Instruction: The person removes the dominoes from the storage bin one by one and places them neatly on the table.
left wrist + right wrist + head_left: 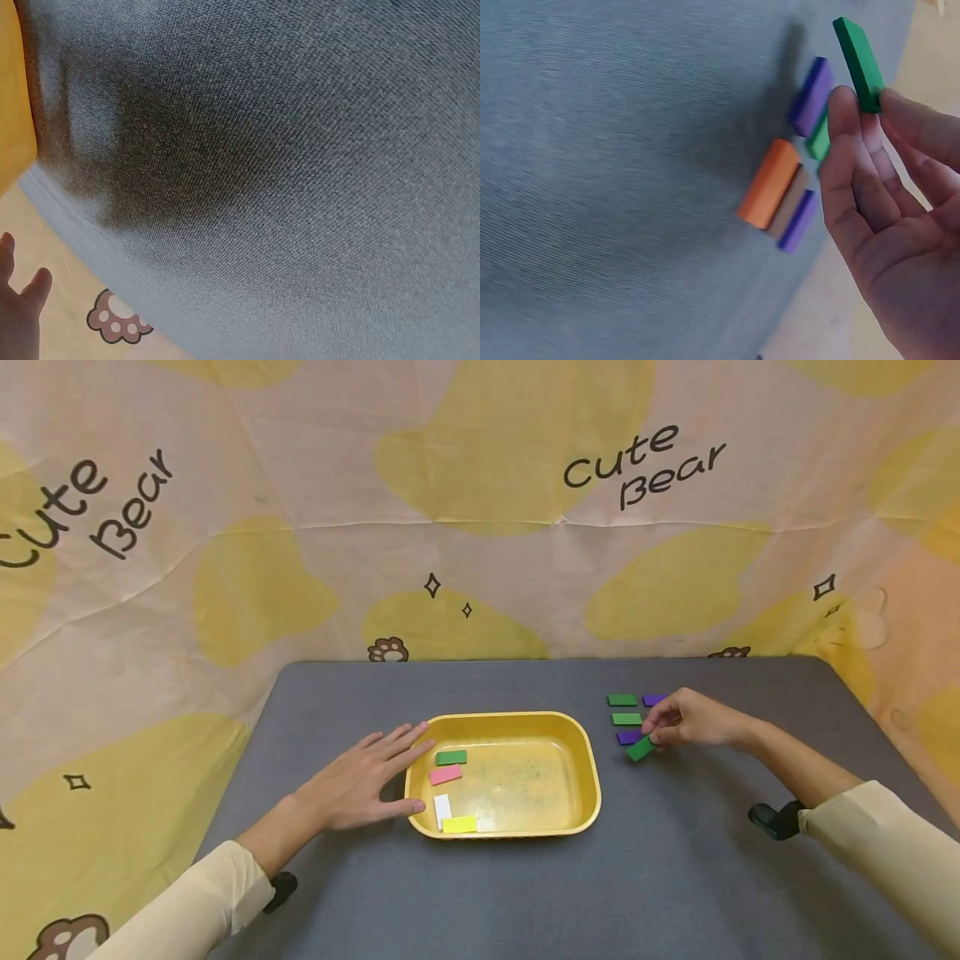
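My left hand (363, 781) lies with fingers spread over the left rim of a yellow plastic tray (528, 789). In the left wrist view only some fingertips (34, 291) and a piece of the tray wall show. Inside the tray are a green block (452, 757), a pink block (446, 774), a white block (442, 811) and a yellow block (460, 825), all flat and domino-like. To the right of the tray, my right hand (686, 720) pinches a green domino block (860, 64) by one end between thumb and fingers, tilted above the table.
Beside the right hand lie a dark green block (622, 700), a lighter green block (627, 719) and purple blocks. The right wrist view adds an orange block (770, 184) and a brown block (787, 201), hidden behind the hand in the head view. A printed cloth (480, 568) hangs behind the grey table.
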A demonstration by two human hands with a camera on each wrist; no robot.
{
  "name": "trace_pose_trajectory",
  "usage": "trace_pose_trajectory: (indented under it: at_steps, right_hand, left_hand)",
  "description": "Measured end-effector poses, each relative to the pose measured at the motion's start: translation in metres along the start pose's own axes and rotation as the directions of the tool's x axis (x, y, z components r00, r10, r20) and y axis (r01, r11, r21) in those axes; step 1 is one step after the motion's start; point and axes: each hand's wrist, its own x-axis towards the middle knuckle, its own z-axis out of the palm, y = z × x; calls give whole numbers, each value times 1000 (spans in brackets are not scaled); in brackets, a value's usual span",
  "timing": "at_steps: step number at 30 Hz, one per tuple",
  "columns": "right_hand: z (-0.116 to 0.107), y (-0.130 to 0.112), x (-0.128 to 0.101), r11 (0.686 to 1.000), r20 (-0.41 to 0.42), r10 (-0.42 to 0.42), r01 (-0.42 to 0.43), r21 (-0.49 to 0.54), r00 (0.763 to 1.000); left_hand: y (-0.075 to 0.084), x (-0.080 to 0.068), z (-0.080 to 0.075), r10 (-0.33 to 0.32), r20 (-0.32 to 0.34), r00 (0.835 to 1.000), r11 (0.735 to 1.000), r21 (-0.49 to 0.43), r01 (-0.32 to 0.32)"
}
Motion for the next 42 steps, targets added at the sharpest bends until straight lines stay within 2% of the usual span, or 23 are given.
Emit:
trace_pose_trajectory:
  at_steps: [7, 15, 25, 42]
  right_hand:
    - [11, 21, -7, 994, -52, 67, -62, 91, 996]
    - [24, 37, -10, 988, -135, 84, -65, 141, 987]
    - [33, 36, -9, 981, -158, 94, -65, 182, 983]
    - [35, 33, -8, 985, -152, 99, -75, 158, 983]
  left_hand:
    - [-1, 1, 0, 0, 0, 1000, 1000, 15, 0]
    - [-1, 0, -1, 0, 4, 1000, 1000, 2, 0]
    - [0, 0, -1, 1, 1, 1000, 1000, 0, -1]
    - [0, 0, 0, 8, -5, 1000, 1000, -2, -8]
